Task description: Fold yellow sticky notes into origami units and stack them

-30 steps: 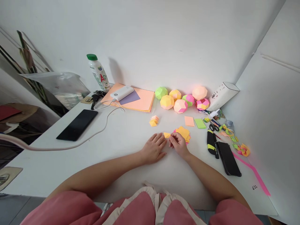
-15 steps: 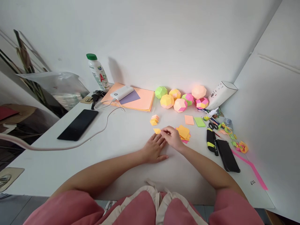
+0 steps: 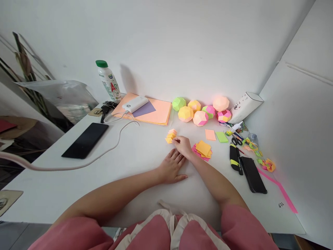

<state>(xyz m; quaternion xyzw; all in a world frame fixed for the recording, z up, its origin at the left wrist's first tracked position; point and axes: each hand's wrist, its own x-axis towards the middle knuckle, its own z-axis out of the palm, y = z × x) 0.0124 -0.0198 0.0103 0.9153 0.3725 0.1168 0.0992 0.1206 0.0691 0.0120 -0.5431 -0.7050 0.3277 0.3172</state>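
My left hand (image 3: 171, 167) lies flat on the white table, palm down with the fingers stretched out. Just beyond its fingertips, my right hand (image 3: 182, 146) pinches a folded yellow paper piece (image 3: 168, 140) by its right end. That piece rests at the near end of a short row of folded orange and peach paper pieces (image 3: 172, 132). Right of my right hand lies a stack of square paper notes (image 3: 203, 148), orange on top with pink beneath. A peach note (image 3: 210, 134) and a green note (image 3: 222, 136) lie behind the stack.
Several faceted paper balls (image 3: 185, 114) line the wall. On the left are a black tablet or phone (image 3: 85, 140), a cable, a power bank (image 3: 135, 104) on peach paper, and a bottle (image 3: 109, 81). Scissors (image 3: 236, 140), a cutter (image 3: 234, 157) and a black case (image 3: 253, 174) lie right.
My right hand has moved left and slightly away from me, bringing the yellow paper piece from above my left fingertips to the row of folded pieces. My left hand has stayed put.
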